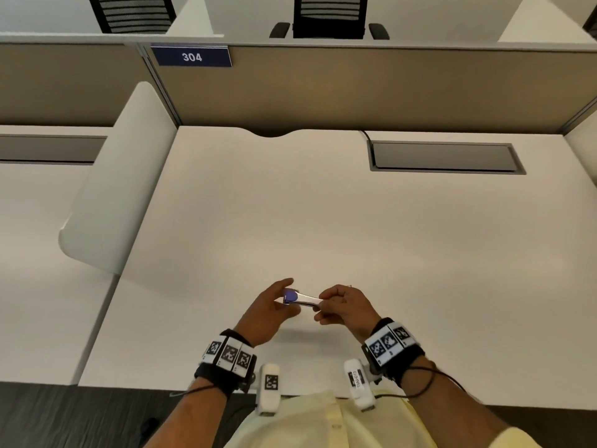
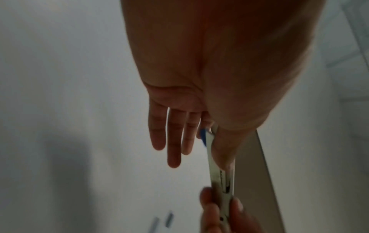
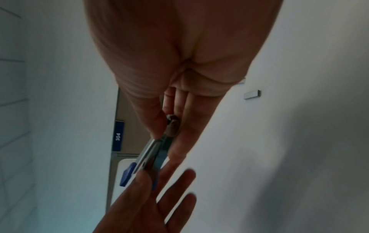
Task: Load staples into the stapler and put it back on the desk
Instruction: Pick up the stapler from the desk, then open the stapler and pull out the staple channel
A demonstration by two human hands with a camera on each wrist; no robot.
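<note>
Both hands are holding the stapler [image 1: 302, 299] in the air just above the desk [image 1: 323, 205], near the middle of its front edge. The right hand [image 1: 344, 307] is pinching the hinge end between thumb and fingers. The left hand [image 1: 269, 313] is pinching the blue-tipped end with thumb and forefinger, its other fingers [image 2: 173, 141] lying straight and spread apart.

Two staple strips [image 3: 252, 94] are lying on the desk to the right of the hands, near the front edge and not touching the stapler. Whether the stapler's top is lifted off its channel is unclear in the blur.

The stapler is looking small, light and stiff, a metal body with a plastic tip. Its smooth sides are likely to slip under a fingertip pinch, so a hold across the sides near the hinge seems safest while the other hand is lifting the top. The strips are probably brittle and liable to snap if squeezed mid-length; holding them by their long sides would suit better.
</note>
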